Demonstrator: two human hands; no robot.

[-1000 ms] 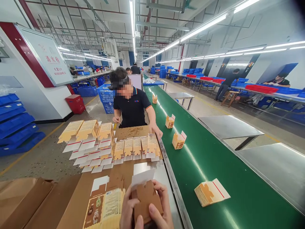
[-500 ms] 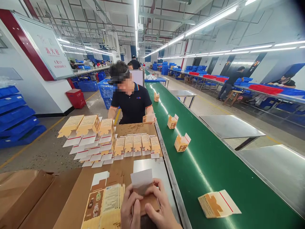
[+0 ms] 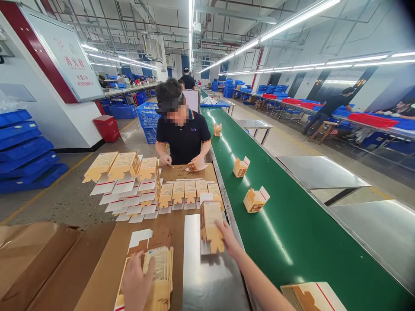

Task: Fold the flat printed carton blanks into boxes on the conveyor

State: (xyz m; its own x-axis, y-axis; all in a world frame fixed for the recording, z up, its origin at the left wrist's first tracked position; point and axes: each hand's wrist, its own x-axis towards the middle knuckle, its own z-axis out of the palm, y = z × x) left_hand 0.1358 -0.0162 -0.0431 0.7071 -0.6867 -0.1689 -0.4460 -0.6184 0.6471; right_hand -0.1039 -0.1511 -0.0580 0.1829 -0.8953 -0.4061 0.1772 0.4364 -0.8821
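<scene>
Head view: the right hand (image 3: pixel 228 239) has its fingers against the right edge of a folded carton (image 3: pixel 211 216), located over the steel plate (image 3: pixel 196 272) at the near side of a row of similar cartons (image 3: pixel 178 192); its thumb is hidden, so how firmly it grips cannot be told. The left hand (image 3: pixel 138 280), fingers parted and grasping nothing visible, is over a stack of flat carton blanks (image 3: pixel 164 270) on the worktop (image 3: pixel 100 272). Opposite, a co-worker (image 3: pixel 186 140) handles another carton (image 3: pixel 196 165). Alongside, the green conveyor belt (image 3: pixel 279 216) bears several cartons.
</scene>
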